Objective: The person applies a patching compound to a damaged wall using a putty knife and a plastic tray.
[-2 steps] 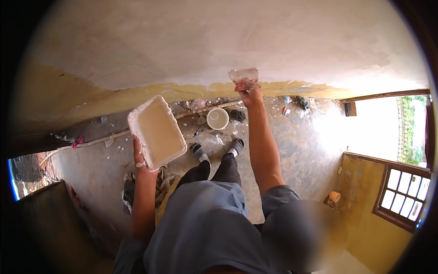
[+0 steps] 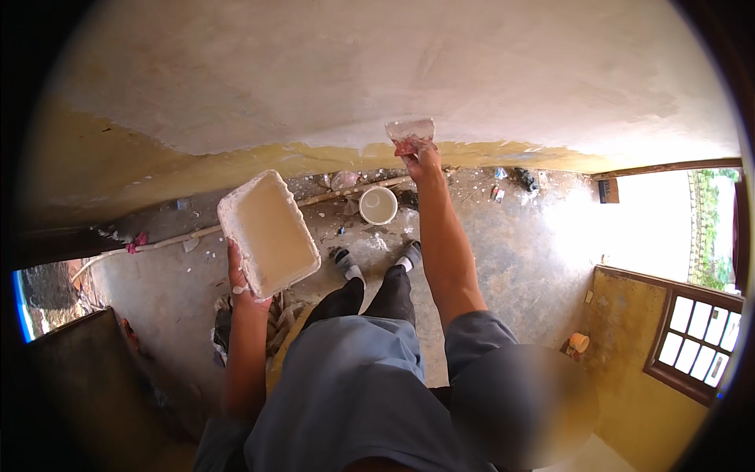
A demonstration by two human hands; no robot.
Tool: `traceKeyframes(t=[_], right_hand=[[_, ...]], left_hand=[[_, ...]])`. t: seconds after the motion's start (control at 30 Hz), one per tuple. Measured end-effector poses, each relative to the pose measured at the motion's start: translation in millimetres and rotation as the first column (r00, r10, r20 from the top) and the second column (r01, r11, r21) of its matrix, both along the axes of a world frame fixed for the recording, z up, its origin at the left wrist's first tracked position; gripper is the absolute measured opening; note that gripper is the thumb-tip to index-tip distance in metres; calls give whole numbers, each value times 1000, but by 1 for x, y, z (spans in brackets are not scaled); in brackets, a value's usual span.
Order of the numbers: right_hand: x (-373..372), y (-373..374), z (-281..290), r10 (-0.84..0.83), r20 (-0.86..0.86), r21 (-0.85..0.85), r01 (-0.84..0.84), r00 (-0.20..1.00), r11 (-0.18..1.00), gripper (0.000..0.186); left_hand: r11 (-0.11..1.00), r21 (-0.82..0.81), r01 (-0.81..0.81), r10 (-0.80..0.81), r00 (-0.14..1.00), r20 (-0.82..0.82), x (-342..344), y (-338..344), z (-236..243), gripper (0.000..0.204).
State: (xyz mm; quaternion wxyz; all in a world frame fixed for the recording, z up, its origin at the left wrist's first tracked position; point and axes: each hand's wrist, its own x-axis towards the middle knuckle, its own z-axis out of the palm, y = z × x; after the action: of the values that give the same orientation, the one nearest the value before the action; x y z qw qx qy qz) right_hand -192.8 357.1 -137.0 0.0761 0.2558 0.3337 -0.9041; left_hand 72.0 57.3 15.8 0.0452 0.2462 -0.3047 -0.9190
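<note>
My left hand [image 2: 240, 279] grips the near end of a white rectangular tray [image 2: 267, 232] filled with pale putty, held out at chest height. My right hand [image 2: 421, 161] is raised and shut on the handle of a wide putty knife [image 2: 410, 130], whose blade lies against the wall [image 2: 377, 71] just at the line where white coating meets yellow paint. The upper wall is covered in whitish putty; a yellow band runs below it.
Far below on the concrete floor stand a white bucket [image 2: 378, 204], a long pole [image 2: 236, 224] along the wall's foot and scattered debris. My legs and shoes [image 2: 346, 263] show beneath me. A bright doorway [image 2: 653, 220] and a brown window frame [image 2: 696, 330] lie to the right.
The putty knife has shifted very slightly along the wall; the tray stays put.
</note>
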Motion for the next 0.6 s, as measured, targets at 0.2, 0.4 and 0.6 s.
traceKeyframes(t=[0.2, 0.4, 0.6], right_hand=[[-35, -53, 67, -68, -18, 45, 69, 998, 997, 9], [-44, -49, 246, -90, -128, 38, 95, 988, 995, 5], [-10, -27, 353, 217, -610, 229, -92, 762, 969, 10]], left_hand=[[996, -55, -64, 67, 997, 43, 14, -2, -1, 68], [999, 38, -12, 12, 1000, 4, -1, 4, -1, 67], [1000, -22, 9, -10, 998, -67, -8, 10, 7, 68]])
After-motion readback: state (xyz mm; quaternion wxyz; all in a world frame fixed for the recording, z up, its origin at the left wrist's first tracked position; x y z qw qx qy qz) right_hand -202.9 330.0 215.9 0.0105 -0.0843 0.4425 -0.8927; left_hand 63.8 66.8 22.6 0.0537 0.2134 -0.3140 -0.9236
